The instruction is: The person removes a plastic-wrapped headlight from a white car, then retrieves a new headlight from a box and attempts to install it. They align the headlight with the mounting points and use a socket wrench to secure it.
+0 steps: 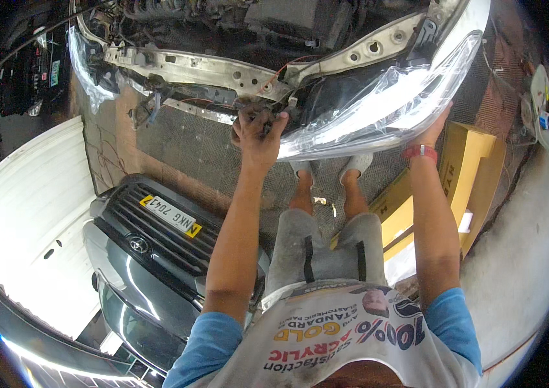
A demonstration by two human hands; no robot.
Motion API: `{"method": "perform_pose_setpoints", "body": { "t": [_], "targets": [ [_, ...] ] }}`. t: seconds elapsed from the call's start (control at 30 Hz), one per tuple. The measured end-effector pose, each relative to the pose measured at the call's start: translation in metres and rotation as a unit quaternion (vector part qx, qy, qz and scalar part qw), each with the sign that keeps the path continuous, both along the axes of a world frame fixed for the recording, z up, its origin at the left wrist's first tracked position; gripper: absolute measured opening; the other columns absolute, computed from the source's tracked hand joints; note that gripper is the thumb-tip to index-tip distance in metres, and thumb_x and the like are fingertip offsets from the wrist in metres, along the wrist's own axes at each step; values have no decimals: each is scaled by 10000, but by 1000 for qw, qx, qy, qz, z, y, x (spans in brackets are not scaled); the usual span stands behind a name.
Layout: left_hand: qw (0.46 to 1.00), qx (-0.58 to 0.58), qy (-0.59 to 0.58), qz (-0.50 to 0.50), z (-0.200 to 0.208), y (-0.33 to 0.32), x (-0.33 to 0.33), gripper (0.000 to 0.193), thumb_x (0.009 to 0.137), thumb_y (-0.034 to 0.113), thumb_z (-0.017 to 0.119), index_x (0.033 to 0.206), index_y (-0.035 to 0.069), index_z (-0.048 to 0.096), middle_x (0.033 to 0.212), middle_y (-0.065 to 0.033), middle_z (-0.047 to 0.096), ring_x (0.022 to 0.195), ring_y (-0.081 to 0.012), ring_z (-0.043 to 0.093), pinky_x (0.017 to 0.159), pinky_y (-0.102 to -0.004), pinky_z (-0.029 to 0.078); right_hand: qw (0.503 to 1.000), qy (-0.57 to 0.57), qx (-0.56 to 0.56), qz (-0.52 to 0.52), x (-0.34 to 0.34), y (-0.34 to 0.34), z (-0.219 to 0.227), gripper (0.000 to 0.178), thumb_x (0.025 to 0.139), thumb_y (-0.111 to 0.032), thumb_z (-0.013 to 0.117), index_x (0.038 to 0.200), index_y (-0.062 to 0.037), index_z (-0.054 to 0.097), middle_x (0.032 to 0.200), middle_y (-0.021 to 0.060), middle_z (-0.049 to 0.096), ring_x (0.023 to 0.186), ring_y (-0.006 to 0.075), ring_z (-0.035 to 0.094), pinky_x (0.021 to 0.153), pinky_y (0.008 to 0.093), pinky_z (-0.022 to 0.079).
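A car headlight (378, 110) in clear plastic film sits at the right front corner of an opened car front, its pointed inner end toward the middle. My right hand (435, 131) is closed on its lower outer edge, the fingers partly hidden behind it. Beside the inner end, my left hand (261, 136) is raised with curled fingers around a dark part below the metal crossbar (203, 66). What that dark part is, I cannot make out. The headlight's black back housing (333, 90) shows next to the body frame.
A second film-wrapped headlight (90, 71) is at the far left. Behind me stand a dark car (151, 252) and a white curved panel (29, 213). An opened cardboard box (459, 161) lies beside my right leg. Thin wires hang near the crossbar.
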State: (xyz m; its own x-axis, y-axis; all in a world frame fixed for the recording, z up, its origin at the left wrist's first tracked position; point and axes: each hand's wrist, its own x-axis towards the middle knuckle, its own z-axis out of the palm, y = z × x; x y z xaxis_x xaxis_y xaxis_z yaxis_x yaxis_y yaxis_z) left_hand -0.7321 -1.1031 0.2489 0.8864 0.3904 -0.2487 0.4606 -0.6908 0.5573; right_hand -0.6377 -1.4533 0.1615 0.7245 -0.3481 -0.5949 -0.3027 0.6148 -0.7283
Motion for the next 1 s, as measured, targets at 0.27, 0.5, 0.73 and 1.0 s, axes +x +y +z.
{"method": "perform_pose_setpoints", "body": {
  "t": [0.27,0.5,0.73,1.0],
  "targets": [
    [999,-8,33,30,5,-8,2,552,903,586,665,976,42,730,1330,-126,478,1321,-425,329,1055,-718,188,999,16,-34,14,1,-5,-1,821,1005,-686,349,1519,-46,344,1461,146,452,1293,312,488,1085,434,417],
    [981,153,-37,-117,-15,7,-3,617,867,582,705,1246,98,644,1334,-176,552,1235,-420,461,1106,-525,311,1000,2,19,-21,-4,-3,-10,790,1000,-686,377,1479,-59,390,1345,142,522,1183,285,570,968,427,518],
    [1000,5,8,20,1,-16,11,506,910,521,668,1031,34,734,1407,-150,490,1319,-404,369,1095,-656,278,999,-13,32,30,-2,4,9,989,931,-801,358,1550,-31,341,1498,166,472,1330,302,504,1120,405,401],
    [996,76,-18,-50,-9,-9,13,473,909,484,694,1047,32,696,1295,-69,532,1236,-373,421,993,-732,319,999,7,50,-3,-6,8,22,892,971,-735,382,1498,-15,407,1385,163,553,1216,267,583,1023,372,487]
  ]
}}
